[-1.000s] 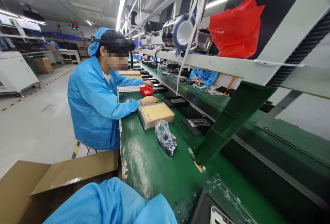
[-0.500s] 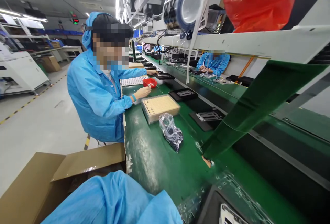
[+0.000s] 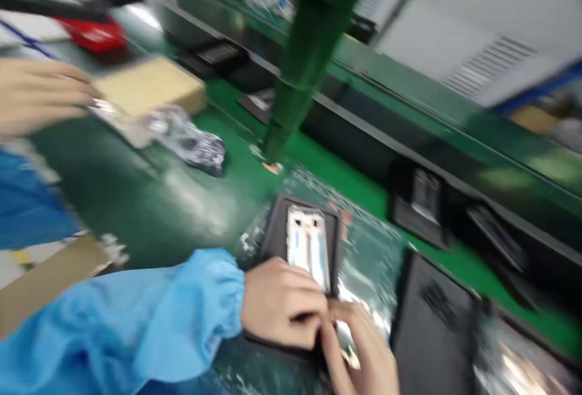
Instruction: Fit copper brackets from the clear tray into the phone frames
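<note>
A white phone frame (image 3: 307, 240) with blue strips lies in a black tray (image 3: 277, 225) on the bench. My left hand (image 3: 284, 301), in a blue sleeve, rests over the tray's lower part, fingers curled closed. My right hand (image 3: 364, 349) meets it at the fingertips, thumb and fingers pinched together. Whatever is between the fingers is hidden and blurred. A small shiny patch shows beneath my right hand, too smeared to name. The lower end of the phone frame is covered by my left hand.
Another person's hand (image 3: 40, 94) reaches in from the left near a yellowish box (image 3: 152, 85). A clear plastic bag (image 3: 195, 143) lies beside it. A dark green strip (image 3: 302, 61) hangs to the bench. More black trays (image 3: 434, 322) stand right, beside the belt.
The view has swung right and down, with motion blur. Both my hands now show at the black tray; before, only my sleeve did. The co-worker's hand now appears at the left edge.
</note>
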Tool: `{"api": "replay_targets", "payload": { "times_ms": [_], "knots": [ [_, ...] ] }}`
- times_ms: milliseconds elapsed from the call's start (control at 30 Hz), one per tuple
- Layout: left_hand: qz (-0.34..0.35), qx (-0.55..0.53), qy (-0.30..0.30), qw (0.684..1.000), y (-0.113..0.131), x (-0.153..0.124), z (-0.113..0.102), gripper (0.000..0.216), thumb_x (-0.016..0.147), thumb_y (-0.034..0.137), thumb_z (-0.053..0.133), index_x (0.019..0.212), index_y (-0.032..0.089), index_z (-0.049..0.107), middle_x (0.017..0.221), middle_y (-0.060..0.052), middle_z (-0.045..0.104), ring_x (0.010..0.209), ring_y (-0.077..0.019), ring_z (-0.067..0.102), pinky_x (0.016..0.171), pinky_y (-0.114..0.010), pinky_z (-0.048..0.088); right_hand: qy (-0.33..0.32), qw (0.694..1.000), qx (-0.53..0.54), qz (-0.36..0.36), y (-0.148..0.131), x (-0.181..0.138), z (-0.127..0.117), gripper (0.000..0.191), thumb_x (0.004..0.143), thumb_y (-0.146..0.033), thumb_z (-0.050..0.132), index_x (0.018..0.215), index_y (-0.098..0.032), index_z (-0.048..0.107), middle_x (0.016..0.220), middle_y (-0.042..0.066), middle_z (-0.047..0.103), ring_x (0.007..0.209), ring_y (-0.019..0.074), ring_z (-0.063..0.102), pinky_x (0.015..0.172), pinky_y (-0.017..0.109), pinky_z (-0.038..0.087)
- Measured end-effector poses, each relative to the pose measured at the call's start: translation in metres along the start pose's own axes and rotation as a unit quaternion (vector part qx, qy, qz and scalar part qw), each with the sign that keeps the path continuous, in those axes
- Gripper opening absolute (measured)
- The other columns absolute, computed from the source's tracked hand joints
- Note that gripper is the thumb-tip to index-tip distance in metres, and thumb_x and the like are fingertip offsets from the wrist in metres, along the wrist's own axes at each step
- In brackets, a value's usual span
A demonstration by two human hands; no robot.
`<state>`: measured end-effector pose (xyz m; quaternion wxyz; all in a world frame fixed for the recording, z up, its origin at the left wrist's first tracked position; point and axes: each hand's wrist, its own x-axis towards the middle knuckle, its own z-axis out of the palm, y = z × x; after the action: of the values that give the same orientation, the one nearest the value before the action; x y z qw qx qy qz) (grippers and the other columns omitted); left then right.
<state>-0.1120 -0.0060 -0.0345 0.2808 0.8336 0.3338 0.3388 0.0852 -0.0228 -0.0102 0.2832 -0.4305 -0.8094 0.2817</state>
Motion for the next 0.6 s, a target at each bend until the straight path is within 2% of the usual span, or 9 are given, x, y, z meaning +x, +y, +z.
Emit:
{"api": "replay_targets", "payload": {
  "times_ms": [33, 100, 167, 233, 333, 433, 533, 600],
  "knots": [
    [-0.018, -0.004, 0.037, 0.999, 0.0, 0.001, -0.001, 0.008, 0.09, 0.017, 0.06, 0.085, 0.019, 0.067, 0.079, -0.001, 0.071, 0.075, -0.0156, 0.065, 0.074, -0.028, 0.053, -0.016, 0.998, 0.045, 0.031, -0.002, -0.003, -0.002, 0.012, 0.102, -0.026, 0.056, 0.093, -0.023, 0.062, 0.09, 0.003, 0.068, 0.081, 0.0175, 0.064, 0.075, 0.029, 0.051],
    [-0.055, 0.008, 0.071, 0.996, -0.007, 0.003, -0.009, 0.013, 0.095, 0.016, 0.056, 0.086, 0.02, 0.065, 0.081, 0.0, 0.07, 0.077, -0.0151, 0.064, 0.074, -0.029, 0.05, 0.016, 0.981, 0.139, 0.135, 0.001, -0.001, -0.004, 0.016, 0.103, -0.028, 0.055, 0.09, -0.023, 0.062, 0.088, 0.003, 0.068, 0.081, 0.0177, 0.063, 0.076, 0.029, 0.049],
    [-0.079, 0.069, 0.098, 0.99, -0.021, 0.006, -0.019, 0.013, 0.098, 0.018, 0.055, 0.091, 0.019, 0.065, 0.087, -0.001, 0.07, 0.083, -0.0178, 0.064, 0.079, -0.032, 0.05, 0.054, 0.945, 0.23, 0.226, 0.009, 0.003, -0.005, 0.018, 0.101, -0.034, 0.059, 0.088, -0.022, 0.064, 0.086, 0.003, 0.068, 0.078, 0.0172, 0.061, 0.072, 0.028, 0.047],
    [-0.11, 0.157, 0.116, 0.975, -0.035, 0.008, -0.027, 0.013, 0.1, 0.022, 0.054, 0.099, 0.018, 0.067, 0.098, -0.006, 0.07, 0.091, -0.023, 0.063, 0.087, -0.038, 0.05, 0.072, 0.907, 0.307, 0.281, 0.016, 0.006, -0.006, 0.022, 0.098, -0.039, 0.063, 0.085, -0.021, 0.065, 0.084, 0.003, 0.068, 0.072, 0.0157, 0.056, 0.068, 0.027, 0.044],
    [-0.17, 0.27, 0.109, 0.942, -0.051, 0.007, -0.031, 0.029, 0.1, 0.031, 0.053, 0.12, 0.014, 0.066, 0.119, -0.014, 0.064, 0.107, -0.0326, 0.059, 0.097, -0.048, 0.049, 0.075, 0.861, 0.395, 0.313, 0.022, 0.005, -0.005, 0.025, 0.094, -0.043, 0.069, 0.083, -0.02, 0.068, 0.08, 0.002, 0.067, 0.064, 0.0135, 0.047, 0.06, 0.026, 0.037],
    [-0.21, 0.32, 0.092, 0.919, -0.058, 0.007, -0.031, 0.048, 0.099, 0.039, 0.051, 0.135, 0.008, 0.061, 0.131, -0.02, 0.056, 0.117, -0.0398, 0.053, 0.103, -0.054, 0.047, 0.07, 0.831, 0.446, 0.324, 0.025, 0.002, -0.005, 0.025, 0.092, -0.043, 0.072, 0.084, -0.02, 0.07, 0.079, 0.002, 0.066, 0.061, 0.0122, 0.041, 0.056, 0.026, 0.031],
    [-0.221, 0.33, 0.082, 0.914, -0.058, 0.008, -0.03, 0.052, 0.099, 0.041, 0.049, 0.137, 0.007, 0.061, 0.134, -0.02, 0.054, 0.117, -0.041, 0.051, 0.104, -0.055, 0.047, 0.058, 0.821, 0.464, 0.329, 0.026, 0.001, -0.006, 0.025, 0.093, -0.043, 0.072, 0.084, -0.02, 0.07, 0.08, 0.002, 0.065, 0.061, 0.012, 0.041, 0.057, 0.027, 0.03],
    [-0.221, 0.332, 0.08, 0.913, -0.057, 0.008, -0.03, 0.049, 0.1, 0.04, 0.049, 0.135, 0.008, 0.063, 0.135, -0.019, 0.053, 0.117, -0.0403, 0.05, 0.104, -0.055, 0.047, 0.053, 0.832, 0.448, 0.322, 0.026, 0.001, -0.008, 0.024, 0.095, -0.043, 0.07, 0.085, -0.021, 0.07, 0.081, 0.002, 0.066, 0.064, 0.0127, 0.043, 0.059, 0.027, 0.032]
  ]
}}
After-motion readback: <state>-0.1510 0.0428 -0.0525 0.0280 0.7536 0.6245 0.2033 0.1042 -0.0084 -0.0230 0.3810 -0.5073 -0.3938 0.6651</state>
